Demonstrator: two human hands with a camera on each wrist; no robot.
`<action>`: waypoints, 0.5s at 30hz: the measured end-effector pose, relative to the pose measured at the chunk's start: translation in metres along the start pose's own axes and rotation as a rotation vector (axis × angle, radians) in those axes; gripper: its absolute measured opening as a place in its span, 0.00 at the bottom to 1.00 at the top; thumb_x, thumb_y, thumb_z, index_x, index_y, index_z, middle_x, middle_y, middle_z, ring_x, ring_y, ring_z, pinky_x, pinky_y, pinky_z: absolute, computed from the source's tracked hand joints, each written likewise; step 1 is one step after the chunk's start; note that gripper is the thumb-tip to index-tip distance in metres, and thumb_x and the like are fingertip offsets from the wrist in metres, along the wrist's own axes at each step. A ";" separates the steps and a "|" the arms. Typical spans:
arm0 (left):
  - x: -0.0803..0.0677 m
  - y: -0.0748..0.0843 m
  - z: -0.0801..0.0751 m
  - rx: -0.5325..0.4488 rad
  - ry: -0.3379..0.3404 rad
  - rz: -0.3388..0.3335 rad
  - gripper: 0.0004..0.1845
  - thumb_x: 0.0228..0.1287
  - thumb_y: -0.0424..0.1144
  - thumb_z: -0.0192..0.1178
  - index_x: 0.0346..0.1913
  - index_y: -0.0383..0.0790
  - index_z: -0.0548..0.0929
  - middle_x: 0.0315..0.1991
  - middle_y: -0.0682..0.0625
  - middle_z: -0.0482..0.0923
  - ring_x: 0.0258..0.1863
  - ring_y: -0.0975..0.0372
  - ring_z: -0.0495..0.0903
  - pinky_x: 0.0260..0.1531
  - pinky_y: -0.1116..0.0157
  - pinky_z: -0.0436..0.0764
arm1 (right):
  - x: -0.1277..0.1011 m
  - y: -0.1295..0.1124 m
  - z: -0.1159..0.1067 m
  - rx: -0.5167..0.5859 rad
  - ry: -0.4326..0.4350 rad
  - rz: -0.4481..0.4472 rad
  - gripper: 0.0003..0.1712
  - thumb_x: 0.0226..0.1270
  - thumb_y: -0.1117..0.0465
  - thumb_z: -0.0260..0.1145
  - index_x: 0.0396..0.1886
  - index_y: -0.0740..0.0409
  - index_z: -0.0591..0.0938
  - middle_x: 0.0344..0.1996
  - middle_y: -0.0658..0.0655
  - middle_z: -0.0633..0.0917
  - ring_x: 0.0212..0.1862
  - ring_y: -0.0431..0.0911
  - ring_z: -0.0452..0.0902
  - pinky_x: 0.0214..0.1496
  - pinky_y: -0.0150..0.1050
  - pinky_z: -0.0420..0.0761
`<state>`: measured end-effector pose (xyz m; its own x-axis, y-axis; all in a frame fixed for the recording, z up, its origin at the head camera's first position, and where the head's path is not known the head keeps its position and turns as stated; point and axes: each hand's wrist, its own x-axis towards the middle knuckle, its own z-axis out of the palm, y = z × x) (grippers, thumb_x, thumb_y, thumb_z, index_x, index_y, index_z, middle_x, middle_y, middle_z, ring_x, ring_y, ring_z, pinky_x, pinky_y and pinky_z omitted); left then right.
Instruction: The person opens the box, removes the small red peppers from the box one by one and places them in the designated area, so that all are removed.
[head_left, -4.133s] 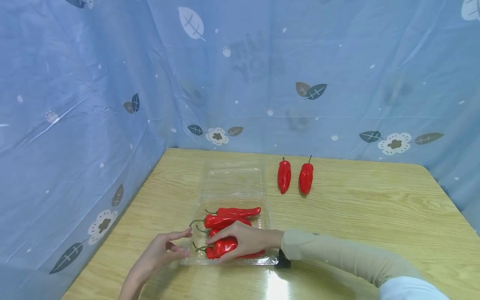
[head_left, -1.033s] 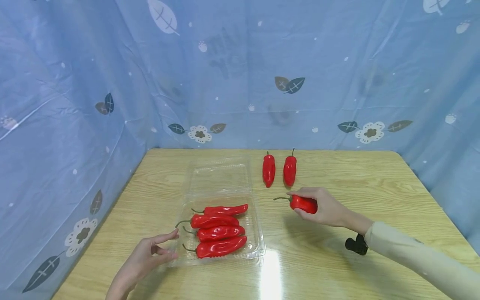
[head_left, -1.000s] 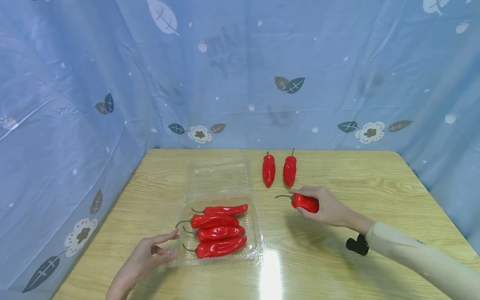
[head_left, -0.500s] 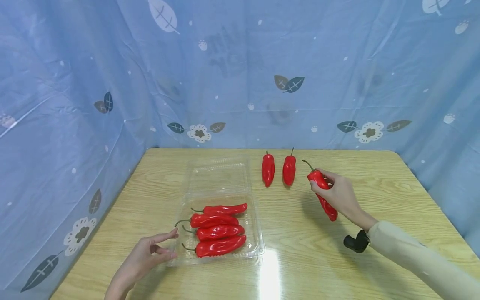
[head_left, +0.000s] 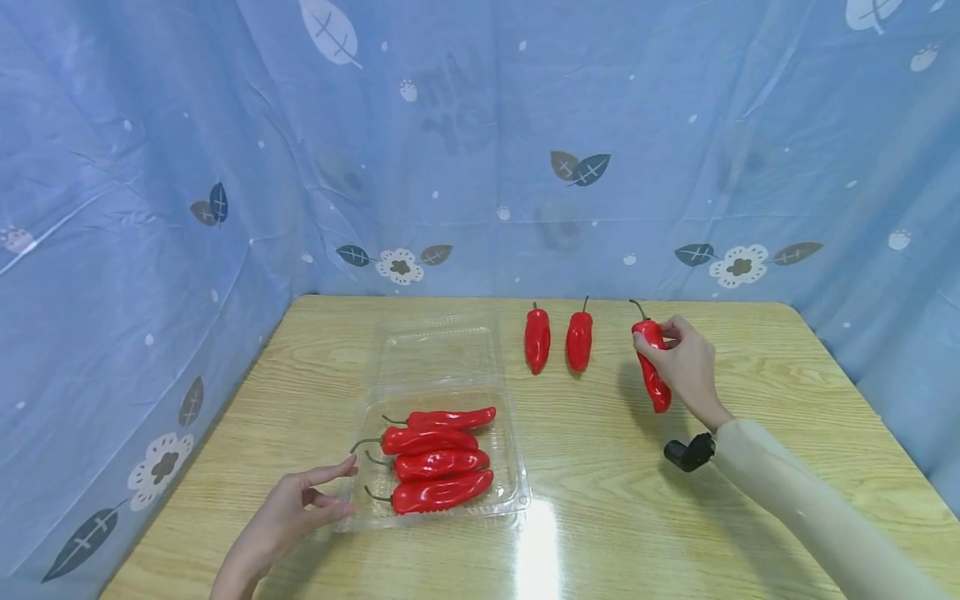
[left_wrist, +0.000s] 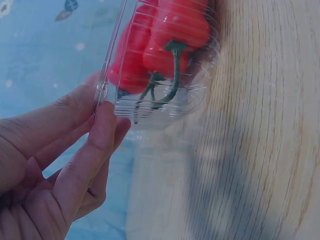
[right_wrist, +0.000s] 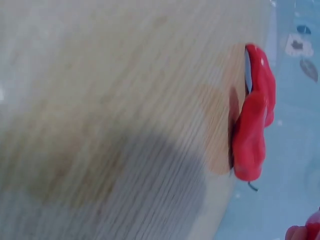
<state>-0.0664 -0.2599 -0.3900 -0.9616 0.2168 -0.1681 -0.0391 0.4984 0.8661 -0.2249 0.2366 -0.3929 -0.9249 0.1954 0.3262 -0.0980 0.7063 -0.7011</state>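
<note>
1. Box [head_left: 522, 502]: thin, clear, glossy plastic; smooth where my left hand [head_left: 281, 518] pinches its edge, ribbed along the walls.
2. Peppers [head_left: 441, 464] in the box: smooth, glossy skin; stems [left_wrist: 176, 75] matt.
3. Pepper [head_left: 656, 385] in my right hand [head_left: 692, 367], right of the box: likewise glossy.
4. Table [head_left: 600, 517] under the box: wood-grained, with a reflective finish.
5. Curtain [head_left: 652, 108] behind the box: creased, faint sheen; cloth or plastic, I cannot tell.
6. My sleeve [head_left: 810, 504], right of the box: matt cloth.
</note>
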 end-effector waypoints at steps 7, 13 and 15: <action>0.000 0.000 0.000 0.003 0.003 -0.004 0.34 0.55 0.33 0.69 0.64 0.25 0.69 0.59 0.30 0.72 0.31 0.66 0.82 0.31 0.69 0.79 | 0.021 0.009 0.009 -0.034 0.018 0.037 0.22 0.63 0.52 0.64 0.43 0.69 0.77 0.42 0.70 0.82 0.40 0.60 0.77 0.30 0.37 0.76; 0.001 -0.001 0.000 -0.005 0.003 0.021 0.34 0.56 0.32 0.68 0.64 0.24 0.69 0.58 0.29 0.73 0.31 0.66 0.82 0.31 0.69 0.79 | 0.041 0.012 0.019 -0.013 0.018 0.082 0.23 0.63 0.51 0.62 0.44 0.70 0.76 0.43 0.71 0.82 0.47 0.61 0.73 0.37 0.44 0.76; 0.001 -0.001 0.000 -0.007 0.001 0.021 0.34 0.56 0.32 0.68 0.64 0.24 0.69 0.58 0.29 0.73 0.31 0.66 0.82 0.31 0.69 0.79 | 0.045 0.013 0.023 -0.009 0.023 0.096 0.24 0.63 0.52 0.62 0.45 0.70 0.76 0.43 0.71 0.81 0.48 0.61 0.73 0.39 0.46 0.77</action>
<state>-0.0672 -0.2604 -0.3913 -0.9625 0.2262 -0.1498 -0.0212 0.4878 0.8727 -0.2767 0.2387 -0.4018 -0.9212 0.2780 0.2723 -0.0060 0.6894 -0.7243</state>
